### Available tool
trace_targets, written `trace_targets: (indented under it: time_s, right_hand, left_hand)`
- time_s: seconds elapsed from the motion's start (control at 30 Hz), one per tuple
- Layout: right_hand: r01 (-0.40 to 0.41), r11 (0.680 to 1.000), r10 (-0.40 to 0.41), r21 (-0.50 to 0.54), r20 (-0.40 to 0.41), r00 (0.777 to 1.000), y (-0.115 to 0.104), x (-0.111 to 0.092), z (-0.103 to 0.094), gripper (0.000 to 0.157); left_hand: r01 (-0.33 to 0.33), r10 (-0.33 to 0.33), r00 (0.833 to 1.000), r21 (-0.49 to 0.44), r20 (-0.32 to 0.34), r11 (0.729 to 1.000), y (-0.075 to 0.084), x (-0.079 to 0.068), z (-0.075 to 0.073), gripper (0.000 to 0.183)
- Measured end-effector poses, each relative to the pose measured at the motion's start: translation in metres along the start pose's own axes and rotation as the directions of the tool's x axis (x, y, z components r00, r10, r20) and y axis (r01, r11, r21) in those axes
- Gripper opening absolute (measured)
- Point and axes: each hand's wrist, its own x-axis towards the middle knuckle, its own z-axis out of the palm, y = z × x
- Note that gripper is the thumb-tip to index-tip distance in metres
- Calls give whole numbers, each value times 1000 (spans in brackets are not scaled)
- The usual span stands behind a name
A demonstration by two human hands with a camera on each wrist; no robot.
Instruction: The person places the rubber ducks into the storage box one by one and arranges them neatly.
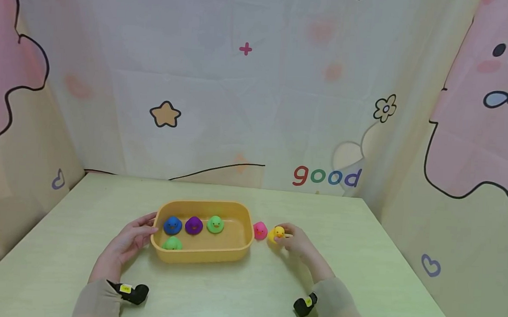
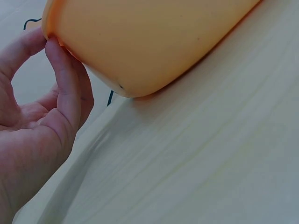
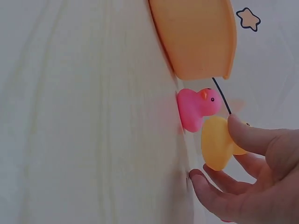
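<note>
A yellow-orange plastic basin stands on the table, its left rim pinched between the thumb and fingers of my left hand. Inside it sit a blue rubber duck, a purple duck and a light green duck; a second green duck is partly hidden by the front wall. My right hand pinches a yellow rubber duck between thumb and fingers, off to the basin's right. Between that duck and the basin a pink duck sits on the table.
The pale wooden table reaches back to a printed curtain, and curtain walls rise at both sides. A black wrist camera is strapped at the left sleeve, another camera at the right.
</note>
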Motion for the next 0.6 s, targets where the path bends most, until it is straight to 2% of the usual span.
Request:
trace_targets:
  time_s: [0.2,0.37,0.6]
  right_hand:
    - [-7,995,9,98,-25,1000,-3,-2,-7,43]
    - [6,977,-2,212,-20,1000,-3,1,-11,44]
    - [4,975,0,220,-20,1000,-2,3,-13,45]
  left_hand:
    - [7,-7,1000,-17,-2,1000,0,0,1,62]
    - [10,-10,1000,-25,3,1000,-1,1,-1,63]
    - [8,-8,1000,-22,3,1000,0,0,0,58]
